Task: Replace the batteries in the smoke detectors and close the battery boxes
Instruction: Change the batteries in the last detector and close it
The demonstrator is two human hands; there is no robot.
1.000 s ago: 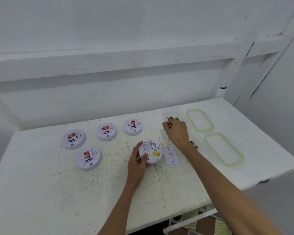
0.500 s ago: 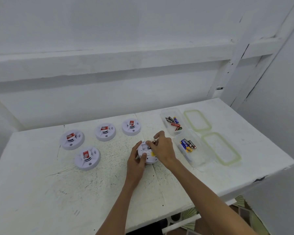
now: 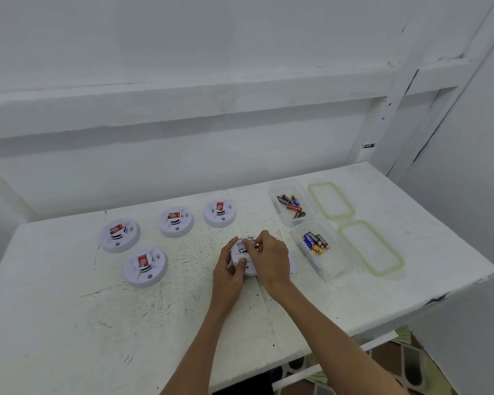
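Note:
A white smoke detector (image 3: 241, 253) lies face down near the table's middle, its battery bay open. My left hand (image 3: 229, 266) grips its left rim. My right hand (image 3: 270, 258) pinches a battery (image 3: 248, 248) and holds it at the open bay. The detector's loose white cover (image 3: 294, 266) lies just right of it, mostly hidden by my right hand. Two clear battery boxes stand to the right: the far one (image 3: 274, 192) and the near one (image 3: 330, 269), each with several batteries.
Several other smoke detectors sit face up on the left: (image 3: 119, 234), (image 3: 145, 266), (image 3: 176, 221), (image 3: 219, 212). Two green-rimmed lids (image 3: 351, 212), (image 3: 394, 266) lie right of the boxes. The white table (image 3: 69, 323) ends close on the right and front; a wall stands behind.
My right hand left the far battery box, came back to the detector and now holds a battery at its open bay. My left hand stayed on the detector's rim.

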